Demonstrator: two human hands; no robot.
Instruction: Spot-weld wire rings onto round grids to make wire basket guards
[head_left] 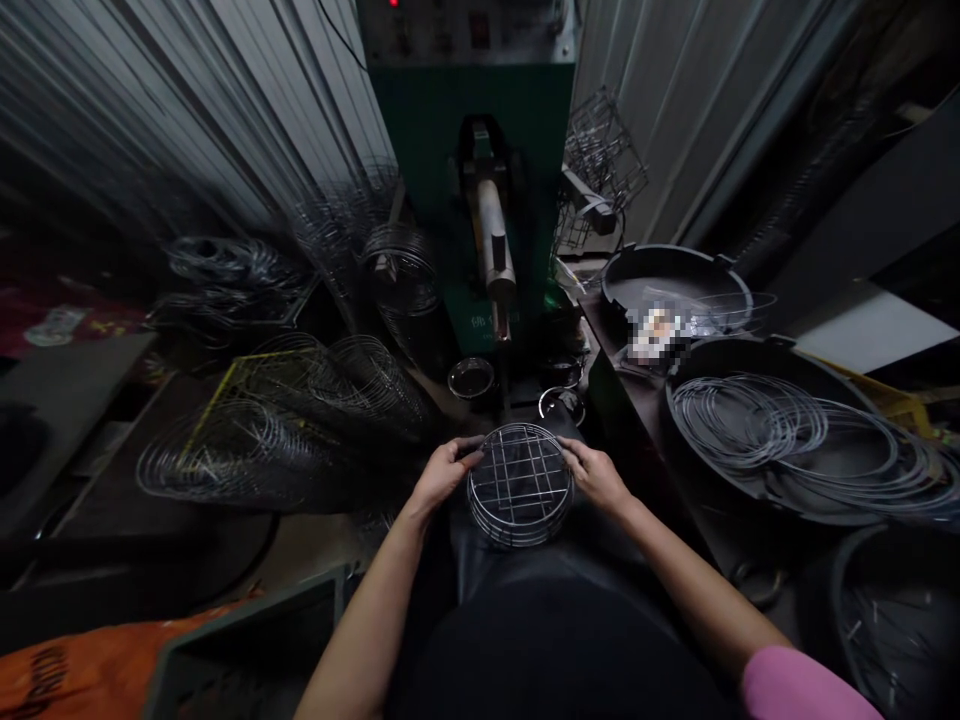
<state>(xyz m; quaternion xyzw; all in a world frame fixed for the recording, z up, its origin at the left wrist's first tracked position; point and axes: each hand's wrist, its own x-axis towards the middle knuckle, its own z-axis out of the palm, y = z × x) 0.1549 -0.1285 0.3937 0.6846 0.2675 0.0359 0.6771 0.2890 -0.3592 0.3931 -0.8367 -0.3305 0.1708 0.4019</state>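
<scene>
A round wire basket (521,475) with a crossed grid of bars and several stacked rings lies in front of my body, over my lap. My left hand (444,474) pinches its upper left rim between thumb and fingers. On the upper right rim, my right hand (592,474) grips in the same way. Beyond the basket stands a green machine (420,150), whose metal arm (495,240) points down and ends in a copper-coloured tip just above and behind the basket.
Bundles of wire rings (292,440) lie on the left. To the right, a black round pan (810,500) holds loose wire hoops (750,420), and a second pan (675,262) sits behind it. A green crate (247,640) and orange sack (97,665) are at lower left.
</scene>
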